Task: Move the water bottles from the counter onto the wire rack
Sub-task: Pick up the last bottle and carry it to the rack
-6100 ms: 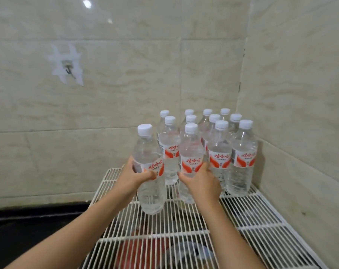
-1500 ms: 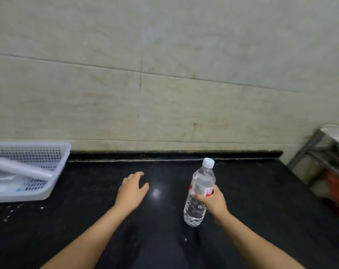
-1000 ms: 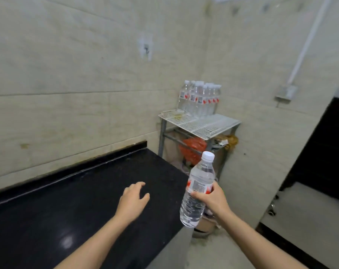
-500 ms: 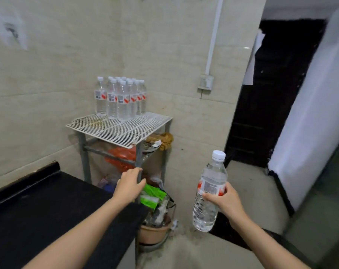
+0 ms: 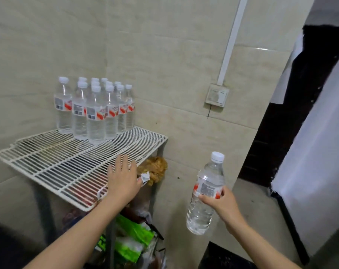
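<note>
my right hand [image 5: 222,203]: fingers wrapped around the label band of a water bottle [image 5: 205,195], arm stretched forward, wrist a little bent.
bottle in hand: capped, tilted slightly, held in the air off the rack's right edge, level with it or lower.
my left hand [image 5: 123,177]: palm down, fingers spread wide and holding nothing, over the front right corner of the wire rack [image 5: 54,162]; i cannot tell if it touches.
bottles on rack [image 5: 95,109]: upright, packed together at the back corner against the tiled wall.
under rack: green bags [image 5: 133,239].
</note>
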